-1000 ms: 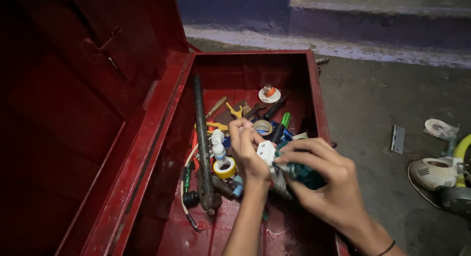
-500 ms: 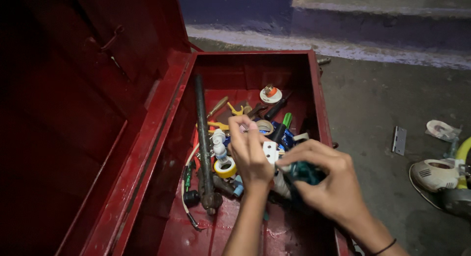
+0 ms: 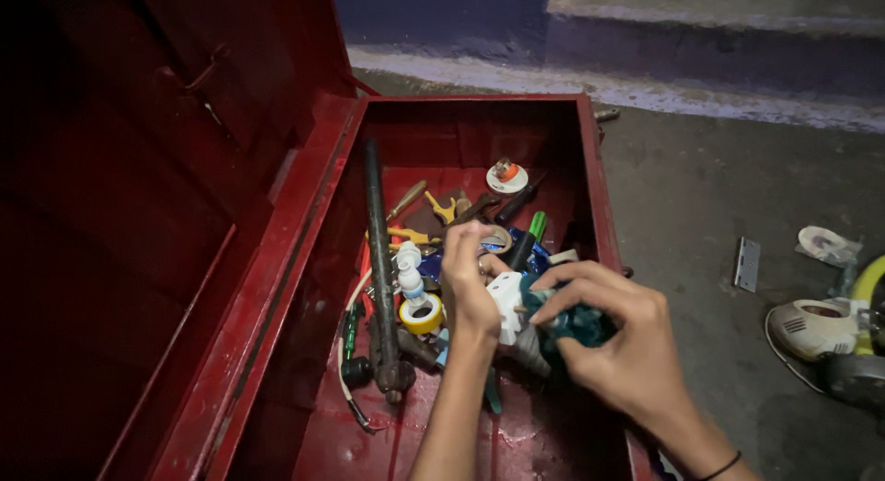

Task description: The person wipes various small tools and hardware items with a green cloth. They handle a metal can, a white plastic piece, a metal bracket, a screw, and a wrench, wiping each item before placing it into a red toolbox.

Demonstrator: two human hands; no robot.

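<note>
- My right hand (image 3: 616, 352) is clamped on a teal bundle (image 3: 576, 322) — inside the red toolbox (image 3: 597, 195), near its right wall.
- Left hand (image 3: 470, 283) fingers curled on a white plug (image 3: 506, 301), toolbox middle — just right of the yellow tape roll (image 3: 421, 313).

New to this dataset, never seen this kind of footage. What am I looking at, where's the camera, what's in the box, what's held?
No machine here: a person works with two bare hands, and the one camera sits on their head, looking down. So the arms enter from the bottom edge.

The hands reach into an open red metal toolbox standing on a concrete floor; its lid is swung up on the left. Inside lies a jumble: a long dark pipe wrench, a roll of yellow tape, a green-handled screwdriver, a yellow-handled tool, a small round white part with an orange top, wires and other bits.

The left hand rests in the pile beside a white plug. The right hand pinches a crumpled teal item; what it is I cannot tell.

On the floor to the right lie a small metal hinge and a white power tool.
</note>
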